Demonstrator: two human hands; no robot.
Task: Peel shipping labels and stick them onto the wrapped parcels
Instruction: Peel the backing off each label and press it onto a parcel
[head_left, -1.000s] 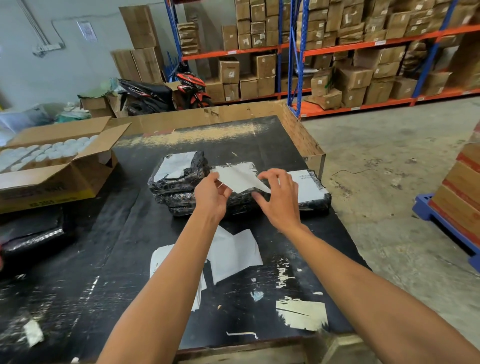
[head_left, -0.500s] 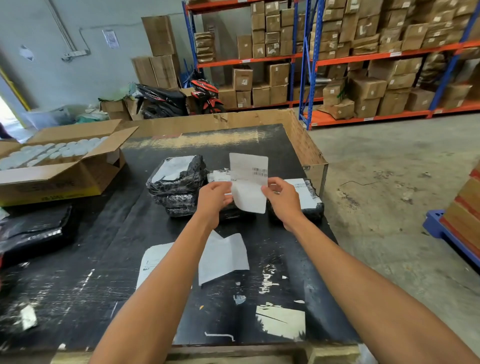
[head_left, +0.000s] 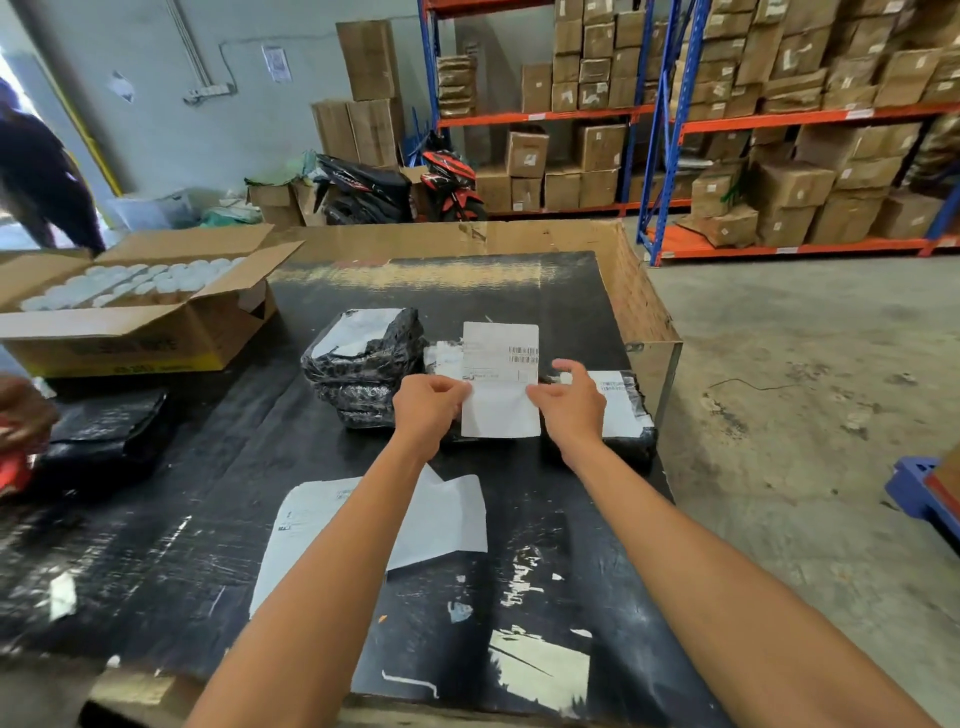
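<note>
**Label held up over parcels**

Your left hand (head_left: 431, 402) pinches the label (head_left: 500, 382) at its left edge, holding it upright above the black parcels (head_left: 363, 364). Your right hand (head_left: 569, 402) touches the label's right edge; can't tell if it grips. Loose sheets (head_left: 447, 519) lie on the table (head_left: 182, 545), nearer you than the parcels.

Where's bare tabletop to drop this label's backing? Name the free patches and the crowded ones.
Free: the black table strip between the wrapped parcels and the far cardboard wall; also the stretch between the open carton and the loose sheets. Crowded: the middle, where both hands hold the label over the parcels, and the paper-littered near edge.
</note>
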